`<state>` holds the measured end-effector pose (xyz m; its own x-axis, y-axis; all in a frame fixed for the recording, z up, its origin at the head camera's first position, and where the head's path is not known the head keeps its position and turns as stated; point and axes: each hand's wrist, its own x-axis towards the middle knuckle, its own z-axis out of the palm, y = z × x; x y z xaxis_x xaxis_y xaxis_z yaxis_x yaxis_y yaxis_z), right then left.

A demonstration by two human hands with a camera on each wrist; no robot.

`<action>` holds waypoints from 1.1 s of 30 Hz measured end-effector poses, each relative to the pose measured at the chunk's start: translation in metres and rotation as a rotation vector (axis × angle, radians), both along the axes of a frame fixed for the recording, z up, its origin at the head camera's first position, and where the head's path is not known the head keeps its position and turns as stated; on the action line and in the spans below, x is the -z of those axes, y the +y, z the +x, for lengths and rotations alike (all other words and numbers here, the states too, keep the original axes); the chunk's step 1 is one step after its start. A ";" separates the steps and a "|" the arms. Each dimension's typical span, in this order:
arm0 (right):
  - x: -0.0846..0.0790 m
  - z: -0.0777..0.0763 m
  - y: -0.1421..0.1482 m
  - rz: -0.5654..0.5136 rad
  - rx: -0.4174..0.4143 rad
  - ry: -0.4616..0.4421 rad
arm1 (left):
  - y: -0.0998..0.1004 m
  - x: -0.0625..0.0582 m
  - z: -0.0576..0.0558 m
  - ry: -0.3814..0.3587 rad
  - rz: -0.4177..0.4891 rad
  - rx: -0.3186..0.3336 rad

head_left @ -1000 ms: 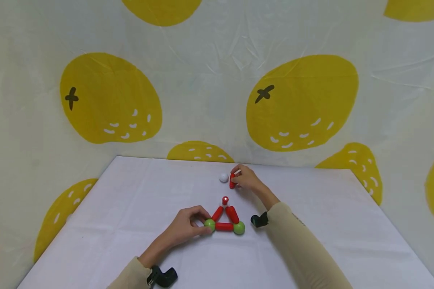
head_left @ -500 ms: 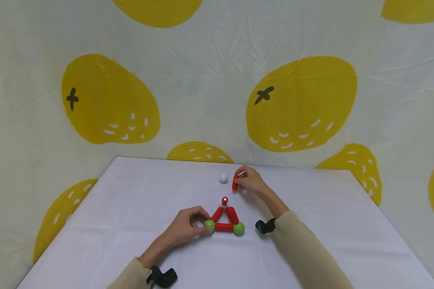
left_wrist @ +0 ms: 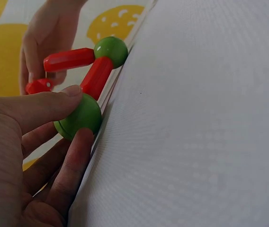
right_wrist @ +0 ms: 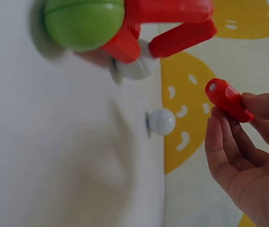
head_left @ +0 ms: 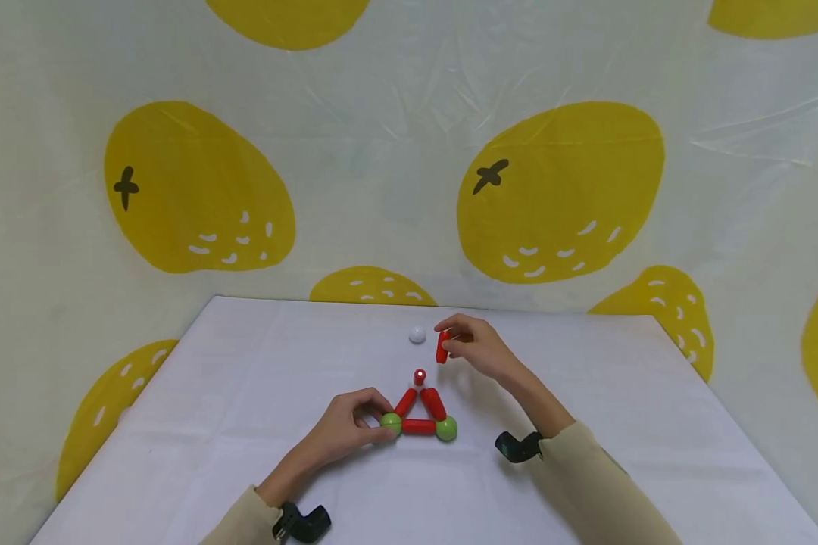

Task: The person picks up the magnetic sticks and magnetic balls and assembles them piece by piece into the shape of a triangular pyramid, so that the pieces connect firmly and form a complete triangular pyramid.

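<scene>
My left hand (head_left: 346, 425) pinches a green ball (left_wrist: 85, 117) between thumb and fingers at the near left corner of a triangular build. Red rods, such as the front rod (head_left: 419, 428), link this ball, a second green ball (head_left: 446, 428) and a partly hidden white ball (right_wrist: 137, 66). From the white ball a red rod (right_wrist: 184, 39) sticks up; another red rod (left_wrist: 69, 59) rises from the second green ball. Behind the build, my right hand (head_left: 480, 350) holds a loose red rod (right_wrist: 229, 100) above the table with thumb and fingers, a pale dot on its end.
A loose white ball (head_left: 417, 334) lies near the back of the white-covered table (head_left: 245, 356), left of my right hand. Behind the table hangs a cloth (head_left: 382, 151) printed with large yellow shapes. Black wrist cameras, like the right one (head_left: 518, 446), sit at both cuffs.
My right hand has drawn back from beside the loose white ball, slightly to the right and nearer, with the red rod in its fingers. The left hand stays on the green ball.
</scene>
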<state>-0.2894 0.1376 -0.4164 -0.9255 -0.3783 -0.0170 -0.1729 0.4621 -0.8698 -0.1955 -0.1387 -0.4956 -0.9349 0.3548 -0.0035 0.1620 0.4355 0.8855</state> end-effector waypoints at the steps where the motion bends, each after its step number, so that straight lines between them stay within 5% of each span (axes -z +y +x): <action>1: -0.002 0.003 0.000 0.000 -0.008 0.007 | 0.000 0.000 0.000 -0.002 -0.001 0.000; 18: -0.032 0.047 -0.009 -0.078 -0.119 0.024 | -0.001 0.000 0.000 0.003 0.011 0.000; 33: -0.019 0.061 -0.026 0.017 -0.228 0.128 | 0.000 0.000 0.001 0.015 0.027 0.007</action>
